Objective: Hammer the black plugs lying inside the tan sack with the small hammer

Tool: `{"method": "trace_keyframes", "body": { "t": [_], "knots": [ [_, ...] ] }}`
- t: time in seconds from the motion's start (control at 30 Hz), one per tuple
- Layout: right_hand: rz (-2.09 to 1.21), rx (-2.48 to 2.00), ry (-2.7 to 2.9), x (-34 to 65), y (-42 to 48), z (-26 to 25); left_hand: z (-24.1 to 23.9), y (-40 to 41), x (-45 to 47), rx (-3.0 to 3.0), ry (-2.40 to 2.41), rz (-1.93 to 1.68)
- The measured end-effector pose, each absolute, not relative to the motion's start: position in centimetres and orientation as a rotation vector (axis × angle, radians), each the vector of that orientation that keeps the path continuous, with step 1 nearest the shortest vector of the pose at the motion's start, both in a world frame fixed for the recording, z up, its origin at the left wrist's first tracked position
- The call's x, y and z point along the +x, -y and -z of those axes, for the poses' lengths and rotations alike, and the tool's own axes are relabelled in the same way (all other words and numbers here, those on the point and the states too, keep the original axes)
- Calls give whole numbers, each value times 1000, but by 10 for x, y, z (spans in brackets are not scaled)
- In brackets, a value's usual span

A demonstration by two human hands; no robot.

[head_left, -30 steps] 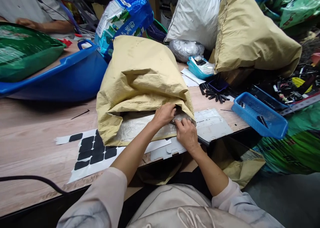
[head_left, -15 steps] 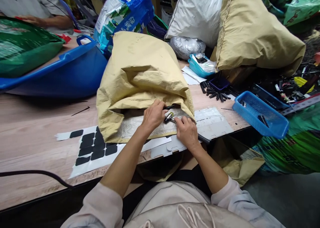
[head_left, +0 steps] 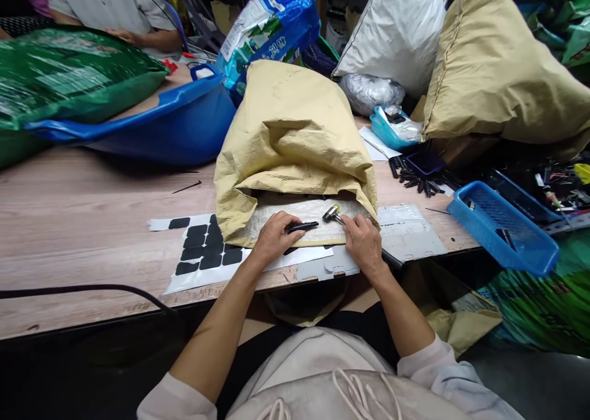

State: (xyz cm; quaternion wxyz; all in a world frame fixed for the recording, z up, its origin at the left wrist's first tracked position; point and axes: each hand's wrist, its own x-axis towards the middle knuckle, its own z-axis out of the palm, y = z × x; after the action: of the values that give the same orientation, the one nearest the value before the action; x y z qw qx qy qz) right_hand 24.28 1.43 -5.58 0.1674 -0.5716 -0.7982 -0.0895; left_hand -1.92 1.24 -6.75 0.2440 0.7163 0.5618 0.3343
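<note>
A tan paper sack (head_left: 290,143) lies on the wooden table (head_left: 92,211) with its mouth toward me, showing a silvery woven lining (head_left: 295,220). My left hand (head_left: 275,240) rests on that lining with its fingers closed on a slim black stick-like part (head_left: 302,226). My right hand (head_left: 364,243) is beside it, pinching a small tool with a shiny metal and yellowish tip (head_left: 332,213) that points up and left. The two hands are a short gap apart at the sack's mouth.
A white sheet of black adhesive pads (head_left: 203,254) lies left of the sack. A blue tub (head_left: 152,122) and green bag (head_left: 69,75) are at left, a blue basket (head_left: 504,226) at right. More sacks stand behind. Another person's hand (head_left: 122,35) is at far left. A black cable (head_left: 83,291) crosses the table edge.
Both hands have drawn out of the sack's mouth toward me. The black part and the metal-tipped tool, first hidden, now show in my fingers. The camera view has shifted left.
</note>
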Motion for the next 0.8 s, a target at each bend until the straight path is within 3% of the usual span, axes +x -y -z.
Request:
{"method": "trace_keyframes", "body": {
  "t": [0.13,0.4,0.8],
  "knots": [
    [183,-1530,2157,241,-10,49,67,-13,-19,1933,-1538,-904],
    [-290,-1171,2098,210,17,39,64,-12,-14,1894,-1542,-891],
    [-180,-1201,2232,196,25,46,62,-12,-13,1929,-1536,-859]
  ]
}}
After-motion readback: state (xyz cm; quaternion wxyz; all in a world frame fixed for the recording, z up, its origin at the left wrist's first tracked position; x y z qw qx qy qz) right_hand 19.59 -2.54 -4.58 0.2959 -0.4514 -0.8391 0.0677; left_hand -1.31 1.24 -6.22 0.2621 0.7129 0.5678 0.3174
